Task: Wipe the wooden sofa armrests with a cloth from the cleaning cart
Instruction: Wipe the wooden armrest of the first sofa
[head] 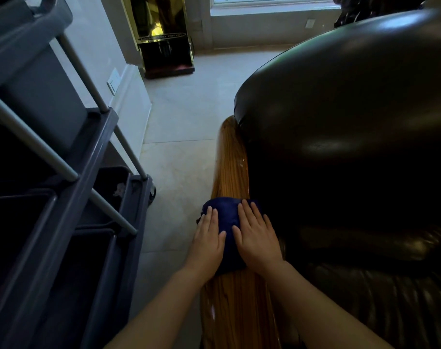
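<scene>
A dark blue cloth point(225, 212) lies folded across the glossy wooden sofa armrest point(230, 167), which runs from the bottom of the view up toward the middle. My left hand point(208, 238) lies flat on the cloth's left side, fingers together. On the cloth's right side my right hand point(257, 235) presses flat beside it. Both palms push the cloth onto the wood. The dark leather sofa point(353, 137) bulges to the right of the armrest.
A grey cleaning cart point(83, 187) with shelves, metal posts and dark bins stands close on the left. A strip of pale tiled floor point(179, 117) separates cart and sofa. A gold and black stand point(164, 39) sits by the far wall under a window.
</scene>
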The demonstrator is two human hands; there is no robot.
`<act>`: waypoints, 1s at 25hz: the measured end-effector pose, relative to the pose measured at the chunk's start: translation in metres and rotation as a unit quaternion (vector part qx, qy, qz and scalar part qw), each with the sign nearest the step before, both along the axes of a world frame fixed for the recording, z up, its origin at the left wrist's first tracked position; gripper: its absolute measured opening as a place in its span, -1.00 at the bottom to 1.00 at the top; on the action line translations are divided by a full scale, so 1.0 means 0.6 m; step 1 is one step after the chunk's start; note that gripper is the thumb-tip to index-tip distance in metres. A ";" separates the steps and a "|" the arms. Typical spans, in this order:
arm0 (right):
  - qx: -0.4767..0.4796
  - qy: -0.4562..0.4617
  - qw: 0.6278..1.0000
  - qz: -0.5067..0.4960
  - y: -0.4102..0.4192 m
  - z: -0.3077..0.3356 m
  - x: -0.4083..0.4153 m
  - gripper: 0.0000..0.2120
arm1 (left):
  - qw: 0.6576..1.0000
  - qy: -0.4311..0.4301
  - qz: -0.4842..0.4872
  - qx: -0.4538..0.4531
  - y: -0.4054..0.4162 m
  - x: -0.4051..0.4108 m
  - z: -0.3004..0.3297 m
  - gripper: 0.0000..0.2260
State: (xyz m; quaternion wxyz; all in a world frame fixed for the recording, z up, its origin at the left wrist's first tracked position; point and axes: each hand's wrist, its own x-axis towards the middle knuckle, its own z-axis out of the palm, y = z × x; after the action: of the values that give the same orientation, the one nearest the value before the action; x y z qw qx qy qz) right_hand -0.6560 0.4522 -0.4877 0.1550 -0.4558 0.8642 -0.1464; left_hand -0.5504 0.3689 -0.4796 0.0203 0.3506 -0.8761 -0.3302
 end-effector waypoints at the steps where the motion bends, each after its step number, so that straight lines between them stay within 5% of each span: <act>1: -0.001 -0.007 1.000 0.004 0.009 0.000 0.002 -0.46 | 1.000 -0.007 -0.005 0.000 0.006 0.007 0.000 -0.49; 6: -0.023 0.014 1.000 -0.001 0.051 0.002 0.029 -0.47 | 0.997 -0.032 0.009 -0.072 0.045 0.029 -0.005 -0.44; 11: -0.057 0.028 0.997 -0.052 0.015 -0.022 0.023 -0.50 | 0.996 0.032 0.022 -0.081 0.038 0.010 -0.025 -0.51; 20: -0.243 -0.046 0.948 -0.201 -0.140 -0.025 -0.087 -0.44 | 0.986 0.023 -0.043 -0.160 -0.120 -0.154 -0.012 -0.55; 25: -0.218 0.055 0.973 -0.054 -0.219 -0.014 -0.169 -0.63 | 0.990 0.099 0.013 -0.103 -0.174 -0.210 -0.018 -0.58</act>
State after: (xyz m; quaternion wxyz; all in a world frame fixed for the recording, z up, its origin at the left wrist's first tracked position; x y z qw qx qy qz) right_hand -0.7575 0.3205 -0.4962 -0.0037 -0.4386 0.8421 -0.3138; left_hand -0.6765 0.2644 -0.4907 0.1472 0.3235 -0.8945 -0.2713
